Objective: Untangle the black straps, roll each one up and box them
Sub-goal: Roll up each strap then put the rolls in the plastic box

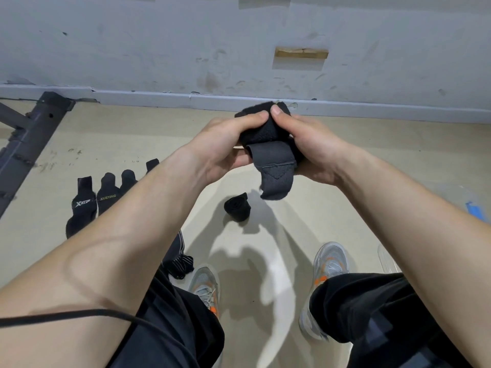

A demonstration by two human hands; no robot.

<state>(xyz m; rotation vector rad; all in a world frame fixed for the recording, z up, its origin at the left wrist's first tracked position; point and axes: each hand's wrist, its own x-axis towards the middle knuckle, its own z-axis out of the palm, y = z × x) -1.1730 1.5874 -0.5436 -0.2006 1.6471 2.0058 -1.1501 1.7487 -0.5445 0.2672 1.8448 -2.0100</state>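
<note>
Both my hands hold one partly rolled black strap (268, 134) up in front of me, above the floor. My left hand (225, 144) grips its left side with the thumb laid over the top. My right hand (310, 144) grips the right side, thumb pressed on the roll. A loose grey-black tail of the strap (276, 181) hangs down from the roll. Below it a finished rolled strap (237, 208) lies on the floor. Several flat black straps (101, 200), two with printed logos, lie side by side at the left, partly hidden by my left forearm.
A dark metal frame (29, 144) slants across the floor at far left. The grey wall and skirting (239, 99) run close behind my hands. My two grey-orange shoes (329, 264) stand on the beige floor. A clear plastic container edge (388, 261) shows at right. A black cable (79, 314) crosses my left arm.
</note>
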